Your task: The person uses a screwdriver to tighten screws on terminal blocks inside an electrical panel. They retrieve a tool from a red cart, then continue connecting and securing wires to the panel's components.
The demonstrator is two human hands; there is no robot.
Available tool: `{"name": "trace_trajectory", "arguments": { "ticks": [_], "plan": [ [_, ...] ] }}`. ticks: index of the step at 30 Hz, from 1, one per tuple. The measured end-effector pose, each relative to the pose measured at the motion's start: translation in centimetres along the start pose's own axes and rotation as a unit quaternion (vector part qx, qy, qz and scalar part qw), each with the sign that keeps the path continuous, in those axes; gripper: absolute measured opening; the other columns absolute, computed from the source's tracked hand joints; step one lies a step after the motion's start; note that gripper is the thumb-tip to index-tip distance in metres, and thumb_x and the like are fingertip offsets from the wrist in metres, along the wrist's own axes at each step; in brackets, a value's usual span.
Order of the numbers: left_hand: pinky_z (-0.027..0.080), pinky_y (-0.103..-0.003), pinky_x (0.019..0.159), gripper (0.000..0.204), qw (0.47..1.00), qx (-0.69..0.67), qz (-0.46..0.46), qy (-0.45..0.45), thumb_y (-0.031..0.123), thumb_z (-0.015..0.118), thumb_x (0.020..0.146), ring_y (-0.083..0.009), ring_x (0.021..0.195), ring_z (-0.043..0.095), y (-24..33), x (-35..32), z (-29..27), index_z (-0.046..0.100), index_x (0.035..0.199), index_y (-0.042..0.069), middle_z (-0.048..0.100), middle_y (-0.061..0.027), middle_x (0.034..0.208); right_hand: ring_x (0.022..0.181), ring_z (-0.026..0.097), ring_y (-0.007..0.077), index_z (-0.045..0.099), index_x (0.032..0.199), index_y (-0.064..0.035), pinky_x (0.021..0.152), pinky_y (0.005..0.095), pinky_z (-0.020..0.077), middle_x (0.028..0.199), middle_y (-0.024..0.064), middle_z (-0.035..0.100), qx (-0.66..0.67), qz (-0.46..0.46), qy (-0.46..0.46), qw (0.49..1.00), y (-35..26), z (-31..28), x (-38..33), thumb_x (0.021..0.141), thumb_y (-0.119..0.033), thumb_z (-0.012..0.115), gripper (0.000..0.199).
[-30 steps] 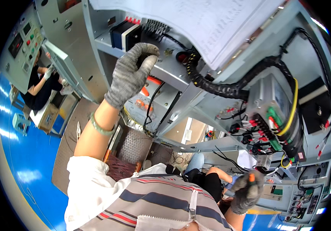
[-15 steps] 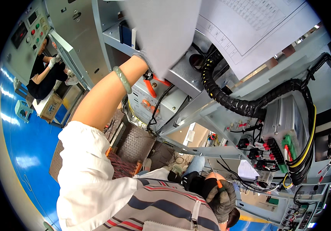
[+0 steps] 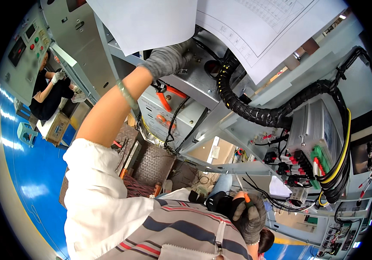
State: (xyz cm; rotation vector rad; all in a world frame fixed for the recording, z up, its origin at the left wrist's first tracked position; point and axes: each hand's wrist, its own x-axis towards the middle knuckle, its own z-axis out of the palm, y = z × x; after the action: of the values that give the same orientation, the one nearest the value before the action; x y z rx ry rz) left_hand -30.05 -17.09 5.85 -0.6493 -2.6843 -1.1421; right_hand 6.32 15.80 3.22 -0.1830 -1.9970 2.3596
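Observation:
My left hand [image 3: 168, 60], in a grey knit glove, reaches up beside a raised sheet of paper [image 3: 147, 26]. Its fingers are bent together low over a metal box top [image 3: 203, 82], close to some small metal pieces [image 3: 182, 71]. What they pinch, if anything, is too small to make out. Just below hang pliers with red-orange handles [image 3: 164, 100]. Down by my body, my right hand [image 3: 251, 219], gloved in grey as well, is closed around a screwdriver [image 3: 247, 198] with an orange handle, its shaft pointing up.
A thick black wrapped cable bundle [image 3: 255, 113] curves across the cabinet to a silver module [image 3: 313, 130] with green terminals. A printed drawing [image 3: 276, 39] covers the top right. At far left a person in black [image 3: 47, 95] sits near a control panel door [image 3: 75, 71].
My left hand has come into sight from behind the paper, down onto the metal box top. The paper has swung left and up. My right hand keeps the screwdriver.

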Motion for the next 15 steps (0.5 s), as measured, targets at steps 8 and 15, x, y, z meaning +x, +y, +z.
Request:
{"name": "trace_trajectory", "arguments": {
  "ticks": [8, 15],
  "plan": [
    [0.058, -0.023, 0.069, 0.017, 0.714, -0.677, -0.157, -0.082, 0.018, 0.068, 0.094, -0.014, 0.081, 0.069, 8.2, -14.2, 4.7, 0.062, 0.103, 0.005, 0.069, -0.0095, 0.095, 0.075, 0.054, 0.0147, 0.054, 0.137, -0.0049, 0.071, 0.0292, 0.0471, 0.09, 0.0063, 0.058, 0.033, 0.034, -0.083, 0.995, -1.3, 1.9, 2.9, 0.095, -0.02, 0.057, 0.045],
    [0.058, -0.025, 0.068, 0.012, 0.726, -0.64, -0.214, -0.132, 0.011, 0.064, 0.094, -0.0137, 0.076, 0.068, 13.0, -18.3, 8.8, 0.062, 0.102, 0.002, 0.067, -0.0073, 0.091, 0.079, 0.056, 0.0072, 0.066, 0.114, -0.0027, 0.071, 0.0229, 0.0464, 0.09, 0.0006, 0.064, -0.166, 0.001, 0.005, 0.986, -2.2, 5.2, 6.8, 0.091, -0.022, 0.069, 0.03]
  ]
}}
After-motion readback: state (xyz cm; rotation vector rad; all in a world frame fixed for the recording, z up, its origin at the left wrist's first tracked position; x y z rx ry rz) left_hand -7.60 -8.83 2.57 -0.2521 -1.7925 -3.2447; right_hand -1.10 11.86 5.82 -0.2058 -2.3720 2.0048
